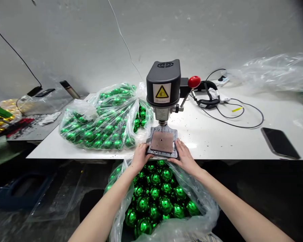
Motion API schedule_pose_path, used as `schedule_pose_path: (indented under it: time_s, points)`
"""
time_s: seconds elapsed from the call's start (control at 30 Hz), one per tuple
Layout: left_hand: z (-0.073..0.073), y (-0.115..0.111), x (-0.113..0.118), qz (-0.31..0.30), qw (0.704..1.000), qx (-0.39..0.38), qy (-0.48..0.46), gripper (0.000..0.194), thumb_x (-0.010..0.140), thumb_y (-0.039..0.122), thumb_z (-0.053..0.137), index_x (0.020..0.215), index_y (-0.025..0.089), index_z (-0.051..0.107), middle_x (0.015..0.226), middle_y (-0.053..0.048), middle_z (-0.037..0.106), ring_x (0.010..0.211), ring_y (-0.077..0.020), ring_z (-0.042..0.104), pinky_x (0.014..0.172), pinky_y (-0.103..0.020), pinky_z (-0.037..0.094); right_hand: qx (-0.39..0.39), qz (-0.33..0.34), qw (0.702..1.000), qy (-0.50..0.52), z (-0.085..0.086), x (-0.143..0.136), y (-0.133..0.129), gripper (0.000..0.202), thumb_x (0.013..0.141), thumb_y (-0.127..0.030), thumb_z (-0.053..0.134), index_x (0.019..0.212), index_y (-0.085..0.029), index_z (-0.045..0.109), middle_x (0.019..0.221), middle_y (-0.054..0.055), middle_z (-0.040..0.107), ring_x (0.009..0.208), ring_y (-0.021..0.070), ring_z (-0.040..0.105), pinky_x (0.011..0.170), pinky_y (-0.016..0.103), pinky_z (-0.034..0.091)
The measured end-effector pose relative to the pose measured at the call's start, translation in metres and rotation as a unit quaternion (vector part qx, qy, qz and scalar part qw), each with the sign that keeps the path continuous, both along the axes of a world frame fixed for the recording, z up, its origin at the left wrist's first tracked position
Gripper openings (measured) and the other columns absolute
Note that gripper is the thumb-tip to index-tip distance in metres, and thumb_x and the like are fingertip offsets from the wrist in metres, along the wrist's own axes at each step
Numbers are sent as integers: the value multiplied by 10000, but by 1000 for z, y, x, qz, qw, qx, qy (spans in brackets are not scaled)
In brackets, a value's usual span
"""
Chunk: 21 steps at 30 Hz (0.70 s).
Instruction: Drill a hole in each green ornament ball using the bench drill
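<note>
A small black drill press (163, 82) with a yellow warning label and a red-knobbed lever stands near the front edge of the white table. Its metal base carries a brown square plate (162, 142) with a dark hole under the drill bit. My left hand (140, 156) grips the base's left front corner, and my right hand (184, 155) grips the right front corner. Below the table edge, between my forearms, an open plastic bag holds shiny green balls (165, 204). Another clear bag of green balls (108, 129) lies on the table left of the press.
A phone (280, 143) lies at the table's right front. Behind it are a black headset (209, 101), looping cables and clear plastic (280, 72). On the left, a second table holds a white glove (49, 119), a tumbler (69, 89) and gold items.
</note>
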<state>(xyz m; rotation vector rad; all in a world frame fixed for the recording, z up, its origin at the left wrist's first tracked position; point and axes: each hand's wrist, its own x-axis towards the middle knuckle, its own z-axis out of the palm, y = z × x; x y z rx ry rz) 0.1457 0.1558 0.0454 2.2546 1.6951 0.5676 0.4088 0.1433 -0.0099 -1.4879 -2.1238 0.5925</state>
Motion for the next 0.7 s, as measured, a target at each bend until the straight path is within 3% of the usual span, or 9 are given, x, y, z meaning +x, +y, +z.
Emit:
schedule_pose_path:
  time_s: [0.3, 0.43, 0.57, 0.7]
  points:
    - [-17, -13, 8, 28, 998, 54, 6, 415, 817, 261, 737, 1190, 170, 579, 1141, -123, 627, 1090, -303, 588, 981, -510, 495, 22, 60, 997, -31, 1, 15, 27, 1094, 806, -680, 628, 1616, -221, 52, 1660, 195, 141, 1537, 373, 180, 1231, 571, 253]
    - [-14, -19, 12, 34, 998, 41, 32, 415, 836, 270, 724, 1204, 155, 569, 1146, -129, 625, 1090, -299, 589, 976, -492, 493, 35, 73, 996, -38, 1, 17, 32, 1115, 809, -625, 665, 1617, -233, 4, 1661, 176, 152, 1533, 379, 192, 1231, 570, 266]
    - [11, -13, 9, 20, 997, 24, 70, 271, 888, 359, 669, 1048, 143, 637, 1027, -135, 667, 1014, -302, 606, 906, -461, 509, 37, 69, 996, -37, 2, 16, 27, 1069, 831, -632, 632, 1618, -194, 56, 1650, 208, 171, 1531, 371, 204, 1240, 553, 261]
    - [54, 31, -1, 68, 991, 116, 20, 232, 1003, 280, 450, 1035, 164, 649, 1021, -115, 696, 1005, -264, 603, 916, -406, 488, 14, 57, 998, -10, 7, 17, 20, 1031, 829, -671, 606, 1614, -264, 75, 1660, 160, 176, 1530, 367, 213, 1224, 573, 291]
